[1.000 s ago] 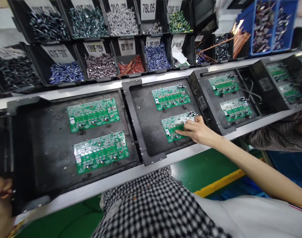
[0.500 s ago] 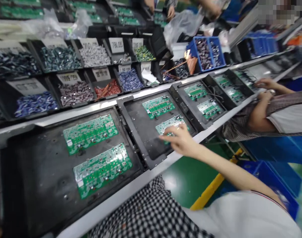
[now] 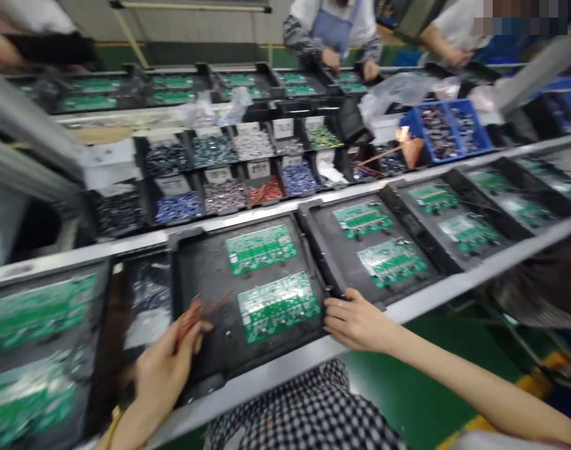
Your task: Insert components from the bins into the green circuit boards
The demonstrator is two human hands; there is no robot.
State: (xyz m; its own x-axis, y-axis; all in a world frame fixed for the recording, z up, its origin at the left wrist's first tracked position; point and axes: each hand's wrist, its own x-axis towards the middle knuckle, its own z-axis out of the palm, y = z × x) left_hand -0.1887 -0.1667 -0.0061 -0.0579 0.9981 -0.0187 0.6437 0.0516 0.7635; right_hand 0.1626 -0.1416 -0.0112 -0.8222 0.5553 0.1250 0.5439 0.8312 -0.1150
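My left hand [image 3: 166,362] is closed around a bunch of thin reddish-brown leaded parts [image 3: 189,319], and some blurred strands stick out to the right. It is over the left side of a black tray [image 3: 198,259]. Two green circuit boards lie in this tray, a rear board [image 3: 262,249] and a front board [image 3: 280,306]. My right hand [image 3: 360,322] has its fingers bent over the tray's front right corner, where the neighbouring tray [image 3: 320,231] meets it. Whatever is under those fingers is hidden.
Behind the metal rail [image 3: 238,219] stand bins of loose components, including red parts [image 3: 267,190] and blue parts [image 3: 300,179]. A blue divided bin [image 3: 454,131] is at the right. More board trays line both sides. Co-workers' hands [image 3: 331,59] show across the bench.
The view has swung left and drawn back. My left hand has come into view holding reddish parts. My right hand has moved from above a board to the tray's corner.
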